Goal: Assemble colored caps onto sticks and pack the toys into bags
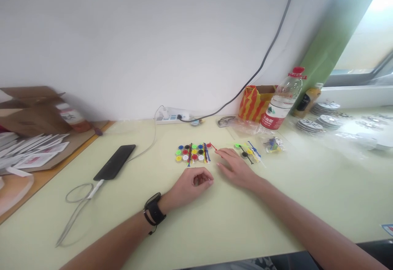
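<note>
My left hand (193, 183) rests on the table, loosely curled, with a gap inside its fingers and nothing visible in them. Just beyond it lies a group of round coloured discs (185, 152) in rows, with thin coloured plastic sticks (190, 154) laid beside them. My right hand (235, 167) lies palm down, fingers stretched forward. Its foremost fingertip is at the end of a red stick (212, 146) joined to or lying by a red disc; whether it touches is unclear. Right of that hand are more discs, including a yellow disc (249, 151), and a blue stick (254, 149).
A small clear bag (274, 144) of parts lies right. Behind stand a large water bottle (280, 104) and a striped bag (253, 105). Left are a phone (115, 162) with cable and a cardboard box (32, 110). A power strip (172, 115) sits by the wall.
</note>
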### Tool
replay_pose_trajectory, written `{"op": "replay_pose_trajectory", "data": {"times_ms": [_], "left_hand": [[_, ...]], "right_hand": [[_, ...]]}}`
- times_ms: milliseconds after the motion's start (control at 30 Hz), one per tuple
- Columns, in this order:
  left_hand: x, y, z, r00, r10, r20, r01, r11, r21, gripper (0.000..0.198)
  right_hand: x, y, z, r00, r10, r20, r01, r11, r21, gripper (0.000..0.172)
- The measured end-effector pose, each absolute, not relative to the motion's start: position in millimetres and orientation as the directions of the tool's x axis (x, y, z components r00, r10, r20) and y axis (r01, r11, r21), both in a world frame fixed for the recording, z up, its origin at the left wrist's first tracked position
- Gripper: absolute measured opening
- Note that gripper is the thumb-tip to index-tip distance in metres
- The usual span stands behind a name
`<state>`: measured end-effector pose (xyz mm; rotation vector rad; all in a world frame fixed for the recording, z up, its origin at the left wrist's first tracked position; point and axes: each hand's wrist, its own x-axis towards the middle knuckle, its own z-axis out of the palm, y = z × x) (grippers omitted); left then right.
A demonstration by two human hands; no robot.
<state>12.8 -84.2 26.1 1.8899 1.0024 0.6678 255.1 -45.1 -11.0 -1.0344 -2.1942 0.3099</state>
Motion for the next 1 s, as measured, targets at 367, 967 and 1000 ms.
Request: {"op": "replay_pose_trajectory", "data": {"times_ms": [367,967,1000], "left_hand": [[13.2,-84.1,26.7,0.539,0.84,0.066,0.376,-0.31,0.873,0.02],[12.9,-84.4,28.3,0.53,0.846,0.062,0.37,-0.297,0.88,0.023],[12.7,-84.4,27.9,0.528,0.847,0.066,0.37,-0.3,0.88,0.024]], "right_hand": [[253.7,-44.4,-10.0,-0.496,0.739,0.456,0.612,0.67,-0.42,0.049],[252.7,-47.0,-4.6,-0.505,0.744,0.438,0.639,0.663,-0.389,0.035],[253.1,-47.3,-3.9,-0.506,0.744,0.435,0.64,0.663,-0.388,0.034]]}}
